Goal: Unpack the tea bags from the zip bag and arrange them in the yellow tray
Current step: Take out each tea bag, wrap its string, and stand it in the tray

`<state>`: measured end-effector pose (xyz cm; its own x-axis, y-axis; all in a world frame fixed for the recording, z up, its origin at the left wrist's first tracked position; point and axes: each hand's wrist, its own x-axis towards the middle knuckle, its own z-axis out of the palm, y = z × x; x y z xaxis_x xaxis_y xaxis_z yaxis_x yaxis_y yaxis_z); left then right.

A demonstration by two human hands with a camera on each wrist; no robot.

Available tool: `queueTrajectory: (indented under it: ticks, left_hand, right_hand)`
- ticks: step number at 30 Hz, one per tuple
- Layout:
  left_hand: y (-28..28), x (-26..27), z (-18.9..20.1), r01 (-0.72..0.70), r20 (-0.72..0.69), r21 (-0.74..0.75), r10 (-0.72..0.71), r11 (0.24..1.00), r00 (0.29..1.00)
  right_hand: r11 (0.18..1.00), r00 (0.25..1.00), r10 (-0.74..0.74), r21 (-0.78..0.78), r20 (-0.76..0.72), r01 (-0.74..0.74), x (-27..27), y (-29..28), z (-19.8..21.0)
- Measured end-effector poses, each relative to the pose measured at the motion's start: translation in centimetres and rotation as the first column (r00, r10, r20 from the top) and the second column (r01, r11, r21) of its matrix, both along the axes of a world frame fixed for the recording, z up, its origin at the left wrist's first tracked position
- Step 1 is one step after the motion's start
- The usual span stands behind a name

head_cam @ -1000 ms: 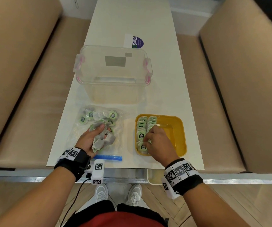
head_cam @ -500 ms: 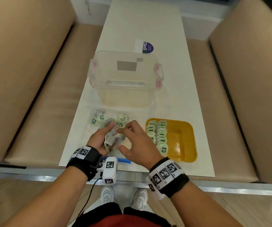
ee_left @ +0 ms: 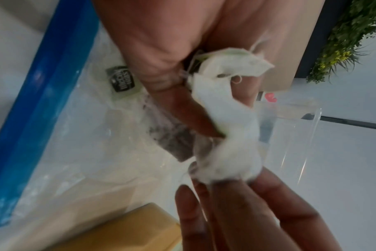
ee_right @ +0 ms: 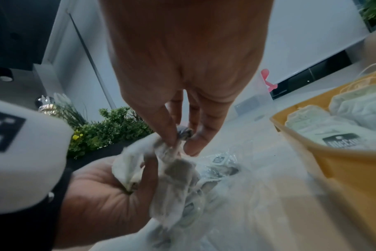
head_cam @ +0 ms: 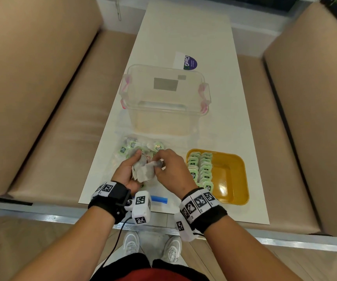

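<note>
- The left hand (head_cam: 126,171) is curled around a small bunch of tea bags (head_cam: 143,172), holding them above the zip bag (head_cam: 141,147) near the front edge of the table (head_cam: 184,37).
- The right hand (head_cam: 172,169) pinches the top corner of one bag in that bunch between thumb and fingertips (ee_right: 172,132).
- The zip bag lies flat on the table, with more tea bags inside and its blue seal strip (head_cam: 159,199) toward the person.
- The yellow tray (head_cam: 234,179) sits just right of the zip bag; two rows of tea bags (head_cam: 201,169) fill its left side.
- A clear plastic box (head_cam: 164,98) with pink clips stands behind both.
</note>
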<state>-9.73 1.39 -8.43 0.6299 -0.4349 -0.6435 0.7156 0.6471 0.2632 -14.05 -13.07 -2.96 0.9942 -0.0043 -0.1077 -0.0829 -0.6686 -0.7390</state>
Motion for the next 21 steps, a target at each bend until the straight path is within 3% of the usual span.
queueTrajectory:
  ticks: [5,11,21]
  left_hand:
    - [0.2,0.8,0.1,-0.060,-0.052,0.107,0.066,0.992,0.996]
    - [0.4,1.4,-0.1,-0.081,0.002,0.087,0.081,0.993,0.997]
    - [0.4,0.9,0.7,0.029,0.186,0.227,-0.073,0.973,0.980]
  right_hand:
    - [0.984,0.988,-0.155,0.090,-0.012,0.155,0.5,-0.2,0.0]
    - [0.894,0.943,-0.301,0.303,-0.144,0.331,0.9,-1.2,0.3]
    - [0.886,0.912,-0.409,0.239,-0.002,0.398,-0.1,-7.0,3.0]
